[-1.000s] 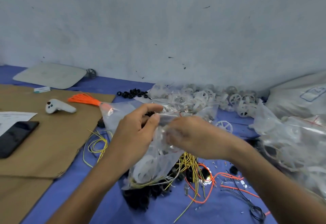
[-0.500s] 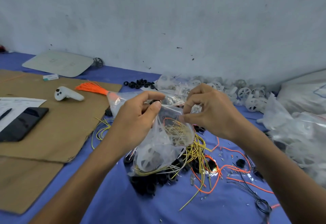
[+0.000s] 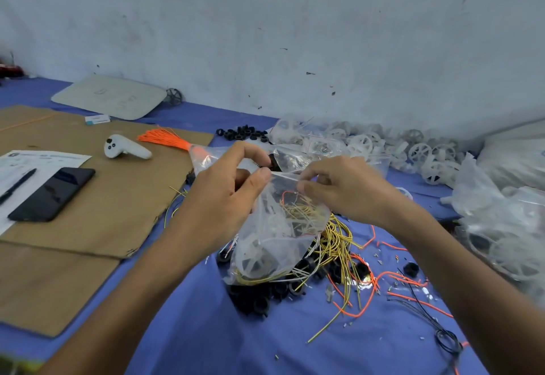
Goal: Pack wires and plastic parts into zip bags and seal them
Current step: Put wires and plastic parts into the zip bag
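Seen from the head camera, the left hand [image 3: 224, 197] and right hand [image 3: 348, 188] each pinch the top strip of the zip bag [image 3: 274, 245], thumb against forefinger, apparently to press the seal closed. The bag hangs just above the loose wires [image 3: 339, 245] and black rings [image 3: 259, 298]. It holds yellow wires [image 3: 298, 212] and a white plastic wheel [image 3: 253, 259].

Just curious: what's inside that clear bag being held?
Inside the zip bag: yellow wires, an orange wire, a white plastic wheel. The left hand covers its upper left corner.
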### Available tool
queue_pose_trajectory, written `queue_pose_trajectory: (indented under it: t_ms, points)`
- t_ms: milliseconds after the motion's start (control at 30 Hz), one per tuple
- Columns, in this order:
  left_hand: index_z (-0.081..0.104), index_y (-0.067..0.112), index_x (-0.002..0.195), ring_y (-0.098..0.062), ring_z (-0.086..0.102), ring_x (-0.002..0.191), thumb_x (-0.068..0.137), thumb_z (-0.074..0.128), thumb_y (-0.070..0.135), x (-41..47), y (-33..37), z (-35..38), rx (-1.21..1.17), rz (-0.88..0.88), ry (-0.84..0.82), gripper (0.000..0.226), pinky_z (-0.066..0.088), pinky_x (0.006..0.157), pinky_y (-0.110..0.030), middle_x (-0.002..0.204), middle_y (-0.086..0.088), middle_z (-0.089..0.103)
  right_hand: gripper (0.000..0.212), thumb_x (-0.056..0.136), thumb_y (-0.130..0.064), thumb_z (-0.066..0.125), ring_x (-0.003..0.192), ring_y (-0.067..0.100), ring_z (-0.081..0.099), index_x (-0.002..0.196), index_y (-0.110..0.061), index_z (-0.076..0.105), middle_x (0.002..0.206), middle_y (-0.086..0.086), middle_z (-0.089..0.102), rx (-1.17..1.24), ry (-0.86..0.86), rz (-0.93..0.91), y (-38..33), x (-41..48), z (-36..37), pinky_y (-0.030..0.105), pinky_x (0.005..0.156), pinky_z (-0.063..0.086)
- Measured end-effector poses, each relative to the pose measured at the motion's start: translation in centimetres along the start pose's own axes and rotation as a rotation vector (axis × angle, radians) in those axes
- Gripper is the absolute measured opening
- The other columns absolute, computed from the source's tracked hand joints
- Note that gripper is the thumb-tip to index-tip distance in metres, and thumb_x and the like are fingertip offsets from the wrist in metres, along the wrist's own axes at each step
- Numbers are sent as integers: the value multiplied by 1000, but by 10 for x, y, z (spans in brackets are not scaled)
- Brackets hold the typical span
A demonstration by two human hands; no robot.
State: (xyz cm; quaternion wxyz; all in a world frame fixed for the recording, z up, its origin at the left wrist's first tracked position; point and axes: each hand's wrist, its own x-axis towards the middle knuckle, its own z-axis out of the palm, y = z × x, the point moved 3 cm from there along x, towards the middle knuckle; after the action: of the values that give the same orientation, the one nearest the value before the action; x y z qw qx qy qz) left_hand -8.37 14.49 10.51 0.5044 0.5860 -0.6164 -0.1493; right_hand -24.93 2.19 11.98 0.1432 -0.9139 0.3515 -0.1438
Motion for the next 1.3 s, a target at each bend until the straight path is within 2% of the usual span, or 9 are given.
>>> queue_pose_trajectory:
  t_ms: [167,267,433,567,633,733,967,1100,1300]
  points:
    - [53,47,101,4,45,86,87,26,79,-51,18,-2,540,185,-178,44,43,64,-22,98,23,45,16,93,-27,59,42,12,59,80,-26,69,56,-5,65,243,146,46,-1,-4,-7,22,45,44]
    - [60,40,92,-3,50,82,92,34,69,-64,16,-12,693,221,-130,39,48,56,-28,99,19,49,13,93,-20,61,46,16,62,84,-22,70,57,0,66,421,164,105,-3,-7,-10,23,43,46]
    - [60,38,96,-4,55,72,93,45,55,-45,26,-48,532,235,39,23,45,59,-29,91,19,55,11,84,-10,69,48,16,59,77,-17,72,56,3,66,633,328,62,-10,-22,-45,28,46,51]
    - [62,36,103,-8,58,81,94,51,48,-26,43,-51,353,296,101,19,42,64,-19,96,14,61,13,78,-17,70,47,19,46,66,-15,66,51,5,55,704,509,11,-8,-45,-73,28,41,37]
    - [63,37,97,-7,57,81,94,54,47,-17,39,-39,345,271,16,13,39,65,-15,92,15,59,22,81,-11,67,52,19,34,62,-13,57,54,10,42,609,408,82,1,-48,-67,37,45,28]
    - [65,38,88,-8,56,75,93,61,37,-11,20,-14,261,159,-144,7,37,63,-14,84,15,57,29,81,-1,64,51,14,29,57,-12,52,54,6,37,539,298,179,18,-61,-53,21,44,24]
    - [67,38,92,-8,57,75,93,66,22,3,-1,22,116,127,-126,16,40,64,-11,87,16,61,25,81,0,62,44,5,26,60,-6,51,48,-7,34,500,298,239,54,-79,-42,15,41,23]
    - [64,40,94,0,49,56,93,65,23,-7,-10,41,-20,73,-61,17,35,53,-8,79,17,59,21,83,-10,63,47,7,26,65,-6,51,51,-6,35,486,290,291,70,-90,-41,17,41,24]
    - [61,44,99,-7,63,81,88,69,25,-8,-14,53,-164,5,35,24,51,67,-41,92,17,67,26,67,-37,57,50,7,34,73,-12,60,53,-7,46,374,340,315,73,-96,-43,27,55,29]
